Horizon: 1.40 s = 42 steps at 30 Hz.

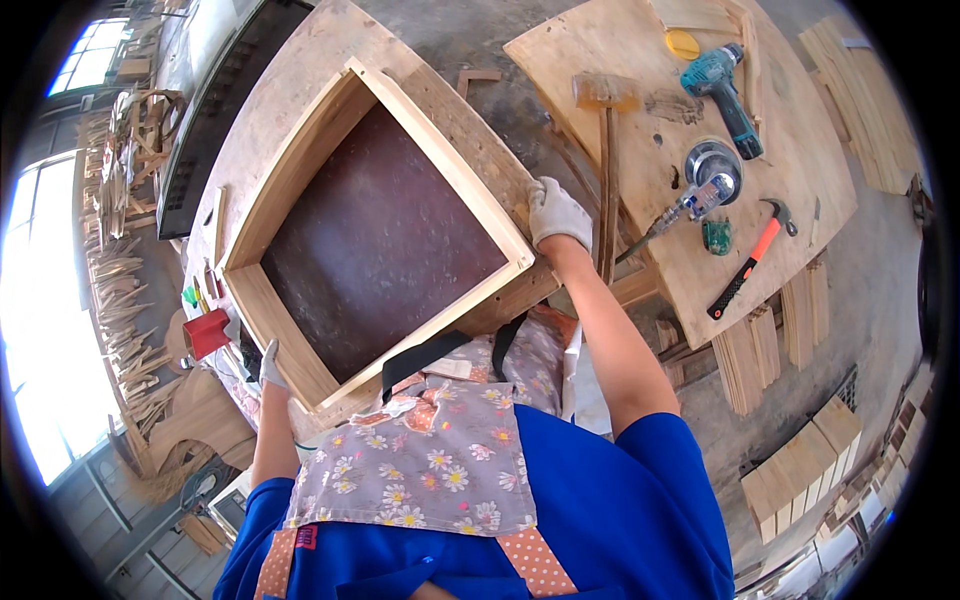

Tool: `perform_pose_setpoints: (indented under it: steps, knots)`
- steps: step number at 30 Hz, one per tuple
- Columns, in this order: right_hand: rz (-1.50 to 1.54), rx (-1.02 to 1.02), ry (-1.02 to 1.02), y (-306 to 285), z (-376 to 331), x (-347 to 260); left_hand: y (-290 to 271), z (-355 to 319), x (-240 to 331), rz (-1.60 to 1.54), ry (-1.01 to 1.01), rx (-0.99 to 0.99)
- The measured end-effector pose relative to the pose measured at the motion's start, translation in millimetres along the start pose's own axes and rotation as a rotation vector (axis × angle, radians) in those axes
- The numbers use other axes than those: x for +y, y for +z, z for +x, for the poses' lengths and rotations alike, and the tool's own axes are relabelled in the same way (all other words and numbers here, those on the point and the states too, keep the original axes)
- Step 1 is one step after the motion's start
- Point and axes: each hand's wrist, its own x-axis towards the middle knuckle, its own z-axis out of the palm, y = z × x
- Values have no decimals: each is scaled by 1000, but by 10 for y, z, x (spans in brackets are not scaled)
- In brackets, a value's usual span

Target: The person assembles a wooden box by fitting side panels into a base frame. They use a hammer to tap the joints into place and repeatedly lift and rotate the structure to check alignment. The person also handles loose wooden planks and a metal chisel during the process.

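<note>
Wooden frame (447, 172) rests on tabletop (290, 70). Left hand (271, 367) lies against frame side; right hand (558, 213) at tabletop edge. Either grip: indeterminable.

Frame (288, 335): pale honey wood, brown grain streaks. Panel (375, 240) inside: dark maroon-brown, whitish scuffs. Right glove (560, 212): off-white. Left glove (270, 365): whitish. Apron (420, 470): grey-mauve, white daisies with yellow centres, pink dabs. Apron straps (535, 562): peach-orange, white polka dots. Shirt (630, 500): solid bright blue. Drill (715, 80): teal and black. Mallet (605, 93): amber head, brown handle. Hammer (762, 246): orange-red and black handle, dark head. Disc (682, 44): yellow. Tabletop (800, 180) beneath tools: light tan, dark smudges.
</note>
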Motion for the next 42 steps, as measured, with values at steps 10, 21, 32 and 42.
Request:
perform_pose_setpoints:
  steps: [10,21,32,42]
  knots:
    - [-13,-14,19,-44,-22,-54,134,-92,16,-29,4,-36]
    - [634,-238,-278,-351,170,-570,-389,-213,-203,-219,46,-423]
    - [-209,-157,-365,-220,-127,-926,-162,-335,-546,-127,152,-223]
    - [-266,-158,-440,-206,-117,-924,-168,-356,-666,-241,290,-281]
